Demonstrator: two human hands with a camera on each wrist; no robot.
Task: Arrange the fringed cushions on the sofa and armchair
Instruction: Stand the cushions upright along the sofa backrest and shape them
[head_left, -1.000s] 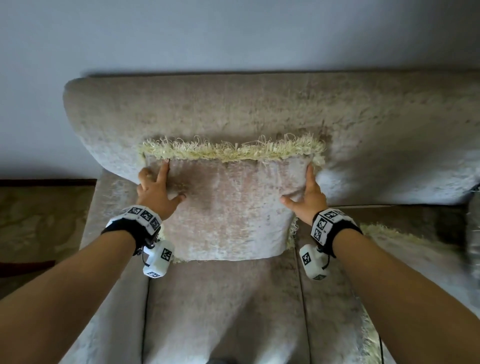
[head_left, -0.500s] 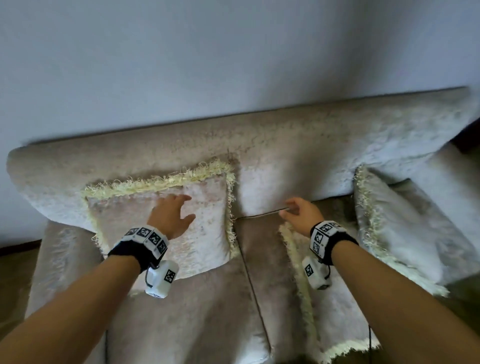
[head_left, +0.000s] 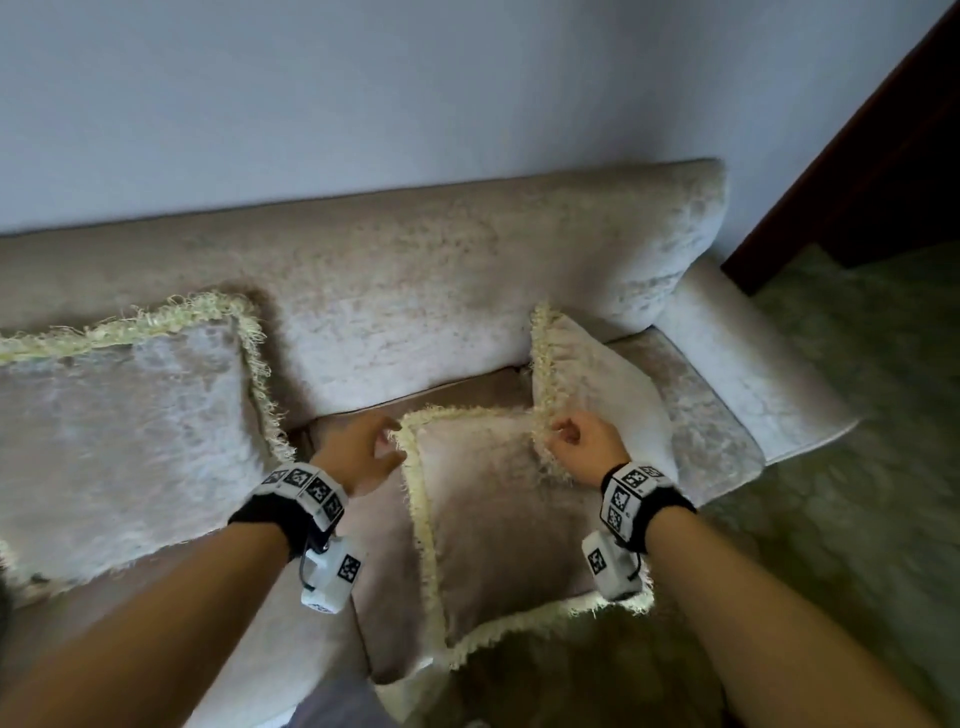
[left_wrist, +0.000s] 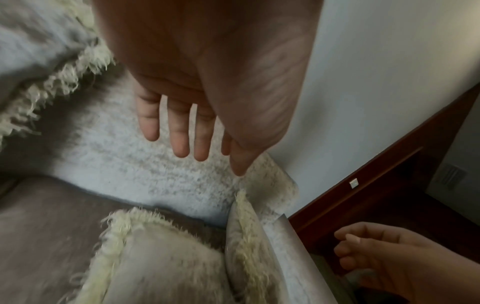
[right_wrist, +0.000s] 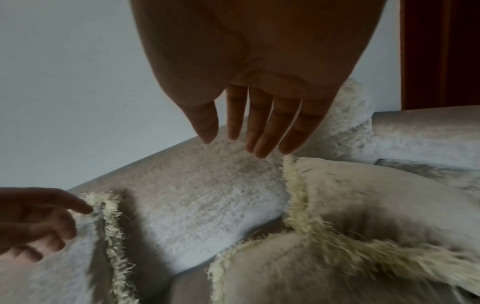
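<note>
Three beige cushions with cream fringe are on the beige sofa (head_left: 415, 270). The left cushion (head_left: 119, 426) stands propped against the backrest. A second cushion (head_left: 498, 519) lies flat on the seat, its near edge hanging past the seat front. The third cushion (head_left: 602, 384) leans at the right end, overlapping the flat one. My left hand (head_left: 366, 449) hovers at the flat cushion's far left corner, fingers (left_wrist: 182, 133) straight and holding nothing. My right hand (head_left: 582, 444) is at its far right corner beside the leaning cushion's fringe, fingers (right_wrist: 259, 127) straight and empty.
The sofa's right armrest (head_left: 743, 364) closes off the seat. Green patterned carpet (head_left: 857, 493) lies to the right and front. A dark wooden door frame (head_left: 872, 145) stands at the upper right. A pale wall rises behind the backrest.
Both hands have left the propped left cushion and moved right to the far corners of the flat cushion. My view has swung right toward the sofa's right end.
</note>
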